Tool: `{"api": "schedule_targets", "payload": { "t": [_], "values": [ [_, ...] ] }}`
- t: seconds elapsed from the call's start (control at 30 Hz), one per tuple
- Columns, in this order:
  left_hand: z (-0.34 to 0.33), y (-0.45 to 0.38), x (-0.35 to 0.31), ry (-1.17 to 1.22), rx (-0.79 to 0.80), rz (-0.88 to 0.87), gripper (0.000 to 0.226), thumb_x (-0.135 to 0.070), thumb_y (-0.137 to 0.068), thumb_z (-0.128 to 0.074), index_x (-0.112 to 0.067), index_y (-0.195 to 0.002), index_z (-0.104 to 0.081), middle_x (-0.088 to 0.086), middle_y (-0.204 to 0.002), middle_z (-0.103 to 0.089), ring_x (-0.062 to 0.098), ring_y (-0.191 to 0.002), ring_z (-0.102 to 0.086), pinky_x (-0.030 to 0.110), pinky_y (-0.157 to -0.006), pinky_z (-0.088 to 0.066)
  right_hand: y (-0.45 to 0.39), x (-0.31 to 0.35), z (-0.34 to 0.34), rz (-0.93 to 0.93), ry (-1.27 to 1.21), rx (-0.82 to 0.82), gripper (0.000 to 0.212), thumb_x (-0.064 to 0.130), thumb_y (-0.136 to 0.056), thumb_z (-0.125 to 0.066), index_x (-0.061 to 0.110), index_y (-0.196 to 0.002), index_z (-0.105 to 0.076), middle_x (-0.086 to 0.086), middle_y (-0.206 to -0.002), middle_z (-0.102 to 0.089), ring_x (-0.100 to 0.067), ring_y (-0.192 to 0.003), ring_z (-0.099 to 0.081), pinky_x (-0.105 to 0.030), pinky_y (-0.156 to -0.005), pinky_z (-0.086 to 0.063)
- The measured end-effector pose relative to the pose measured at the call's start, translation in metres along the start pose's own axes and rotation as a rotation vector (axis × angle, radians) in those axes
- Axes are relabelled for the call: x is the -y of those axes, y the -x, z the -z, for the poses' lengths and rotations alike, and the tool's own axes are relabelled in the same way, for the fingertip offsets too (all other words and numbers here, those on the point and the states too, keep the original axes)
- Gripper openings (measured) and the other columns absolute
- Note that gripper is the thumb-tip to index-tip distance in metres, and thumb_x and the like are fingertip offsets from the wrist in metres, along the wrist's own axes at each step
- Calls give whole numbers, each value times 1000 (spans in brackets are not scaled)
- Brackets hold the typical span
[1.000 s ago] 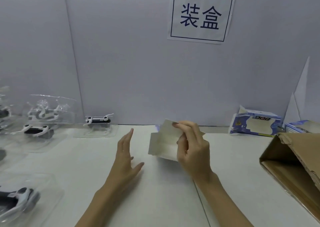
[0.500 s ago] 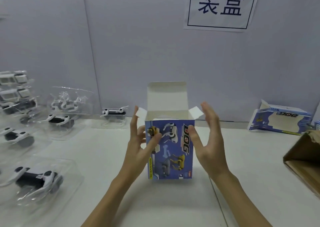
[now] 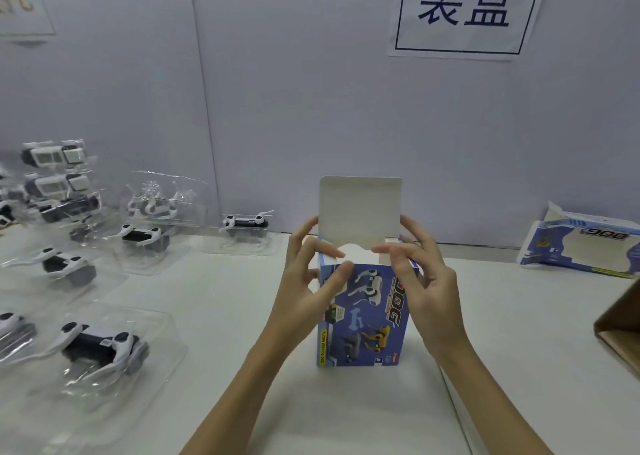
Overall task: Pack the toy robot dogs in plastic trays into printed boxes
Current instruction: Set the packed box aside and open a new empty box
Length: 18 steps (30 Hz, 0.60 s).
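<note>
Since half a second ago your hands, left (image 3: 313, 274) and right (image 3: 414, 274), have closed on the box (image 3: 363, 316) mid-tabletop (image 3: 225, 316), pinching its top flaps; press harder and it could tip or crease.

Backdrop: pale lavender-grey flat wall panel (image 3: 311, 90) spans full width behind the white matte worktable (image 3: 214, 302). Vertical seam in panel, left of centre, runs top to the table's far edge. White paper sign w/ dark blue rectangular border and two large blue characters (image 3: 465, 7) fixed to panel, upper right. Second white paper sheet w/ faint orange marks (image 3: 20, 4) at upper left corner, partly cut off. Table surface has a thin dark joint line toward near-right edge. Lighting: even, diffuse, soft shadows only.
</note>
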<state>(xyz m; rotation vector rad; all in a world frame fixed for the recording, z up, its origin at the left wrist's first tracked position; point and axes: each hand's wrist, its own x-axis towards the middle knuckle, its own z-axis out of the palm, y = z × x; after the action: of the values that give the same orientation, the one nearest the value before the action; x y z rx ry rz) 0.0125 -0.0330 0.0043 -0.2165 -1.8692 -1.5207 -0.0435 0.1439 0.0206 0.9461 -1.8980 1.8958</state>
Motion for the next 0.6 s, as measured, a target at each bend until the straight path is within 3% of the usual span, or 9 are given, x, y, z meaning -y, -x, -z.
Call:
{"api": "schedule_targets", "payload": {
  "t": [0.07, 0.13, 0.2, 0.3, 0.37, 0.43, 0.57, 0.6],
  "values": [
    [1, -2, -2, 82, -11, 35, 44, -56, -85, -77, -26, -114, -64, -18, -150, -42, 15, -139, -50, 52, -84, -63, -3, 1, -1, -46, -125, -26, 21, 39, -93, -64, 42, -112, -71, 17, -139, -59, -18, -133, -58, -35, -81, -63],
    [2, -2, -3, 188, -18, 48, 61, -54, -80, -83, -35, -129, -52, -13, -143, -51, 21, -129, -59, 57, -82, -62, -5, 1, 1, -36, -247, -44, 38, 34, -91, -70, 32, -127, -57, 8, -128, -65, -23, -125, -63, -32, -79, -63],
    [2, -2, -4, 185, -16, 12, 72, -45, -81, -84, -47, -139, -41, -11, -137, -53, 23, -126, -61, 53, -82, -63, -6, -2, 6, 22, -218, -17, 54, 40, -91, -71, 37, -138, -46, 3, -128, -63, -22, -126, -62, -33, -82, -63],
    [4, -1, 0, -15, 19, -115, 46, -45, -87, -76, -48, -126, -53, -13, -135, -49, 19, -133, -53, 37, -88, -61, -3, -6, 9, 64, -27, 49, 47, 65, -91, -64, 36, -128, -61, 6, -132, -56, -24, -134, -54, -35, -78, -64],
    [5, 2, 4, -83, 53, -144, 42, -57, -87, -74, -51, -123, -54, -17, -139, -44, 13, -136, -49, 30, -89, -59, -1, -12, 9, 59, 21, 45, 31, 51, -97, -62, 31, -119, -67, 7, -135, -54, -25, -138, -50, -37, -77, -64],
    [3, 5, 6, -77, 63, -103, 53, -68, -85, -70, -55, -131, -47, -23, -146, -39, 9, -137, -48, 32, -93, -59, 0, -16, 7, 29, 27, 37, 25, 35, -100, -59, 29, -123, -65, 6, -139, -53, -25, -138, -51, -42, -78, -64],
    [-5, 9, 5, 2, -72, -89, 73, -44, -84, -81, -42, -139, -33, -16, -155, -33, 24, -128, -60, 46, -89, -61, 7, -17, 3, 37, -97, -4, 67, 55, -96, -62, 13, -144, -42, 31, -134, -53, -12, -123, -65, -31, -81, -63],
    [-4, 9, 3, 15, -105, -94, 72, -40, -84, -82, -37, -137, -33, -18, -151, -36, 25, -124, -62, 45, -86, -62, 9, -19, 4, 34, -116, -10, 66, 59, -93, -64, 20, -141, -40, 30, -132, -55, -12, -122, -66, -28, -83, -62]
  ]
}}
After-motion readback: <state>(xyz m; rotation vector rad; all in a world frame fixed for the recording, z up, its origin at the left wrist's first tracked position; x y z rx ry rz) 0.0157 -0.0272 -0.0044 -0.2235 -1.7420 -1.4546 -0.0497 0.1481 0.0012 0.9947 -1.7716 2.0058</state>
